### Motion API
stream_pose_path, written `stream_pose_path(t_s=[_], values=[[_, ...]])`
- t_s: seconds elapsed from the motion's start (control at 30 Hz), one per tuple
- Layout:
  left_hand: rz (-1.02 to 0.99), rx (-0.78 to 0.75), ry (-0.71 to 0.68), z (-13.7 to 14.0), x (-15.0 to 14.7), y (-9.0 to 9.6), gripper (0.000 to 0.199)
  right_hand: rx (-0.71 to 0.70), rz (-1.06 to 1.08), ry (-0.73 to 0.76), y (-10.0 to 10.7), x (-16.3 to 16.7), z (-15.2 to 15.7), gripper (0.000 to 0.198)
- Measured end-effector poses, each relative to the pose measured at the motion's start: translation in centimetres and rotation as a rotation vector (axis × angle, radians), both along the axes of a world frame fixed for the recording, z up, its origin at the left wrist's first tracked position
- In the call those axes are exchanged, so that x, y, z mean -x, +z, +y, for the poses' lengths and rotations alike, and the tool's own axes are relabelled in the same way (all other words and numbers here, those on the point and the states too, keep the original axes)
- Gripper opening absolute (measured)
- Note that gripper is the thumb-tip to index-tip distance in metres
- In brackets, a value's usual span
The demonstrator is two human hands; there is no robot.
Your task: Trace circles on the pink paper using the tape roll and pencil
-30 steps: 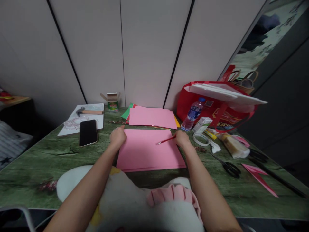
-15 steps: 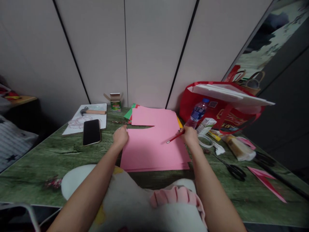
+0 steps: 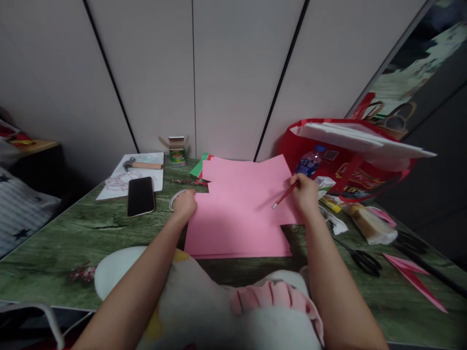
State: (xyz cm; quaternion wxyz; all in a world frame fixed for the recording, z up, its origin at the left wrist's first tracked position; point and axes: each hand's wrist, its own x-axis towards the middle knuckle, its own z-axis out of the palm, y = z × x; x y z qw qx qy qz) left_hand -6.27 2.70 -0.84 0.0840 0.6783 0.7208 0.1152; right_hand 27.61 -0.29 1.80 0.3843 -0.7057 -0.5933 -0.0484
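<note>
Several pink paper sheets [image 3: 233,233] lie stacked in front of me, their edges out of line. My left hand [image 3: 185,204] is closed at the left edge of the stack, fingertips on the paper. A whitish ring-shaped thing [image 3: 176,198] shows beside that hand, partly hidden by it. At the right, my right hand [image 3: 305,194] grips a red pencil [image 3: 285,195], pale end pointing down and left. The same hand also holds the right side of the top pink sheet [image 3: 251,177], which is raised and slightly bent.
Left lie a black phone [image 3: 140,196] and a hammer [image 3: 144,166] on white paper; a small green box [image 3: 177,151] stands behind. Right are a bottle [image 3: 310,163], a red bag [image 3: 350,167], scissors [image 3: 365,261] and folded pink paper [image 3: 416,282].
My right hand has moved right and slightly away from me with the pencil, shifting and lifting the top pink sheet. My left hand stays at the left edge; the whitish ring now shows beside it.
</note>
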Motion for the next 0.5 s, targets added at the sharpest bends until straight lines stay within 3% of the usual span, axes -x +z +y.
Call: stream_pose_path(t_s=[0.1, 0.27, 0.5], values=[[0.020, 0.019, -0.016, 0.3, -0.1, -0.1, 0.040, -0.127, 0.114, -0.050, -0.1, -1.1, 1.8, 0.018], [0.068, 0.069, -0.010, 0.8, -0.3, -0.1, 0.036, -0.147, 0.291, 0.017, -1.0, -2.8, 5.5, 0.011], [0.129, 0.174, 0.019, 2.1, -0.6, 0.3, 0.033, 0.024, 0.149, -0.186, -1.9, -2.2, 11.5, 0.020]])
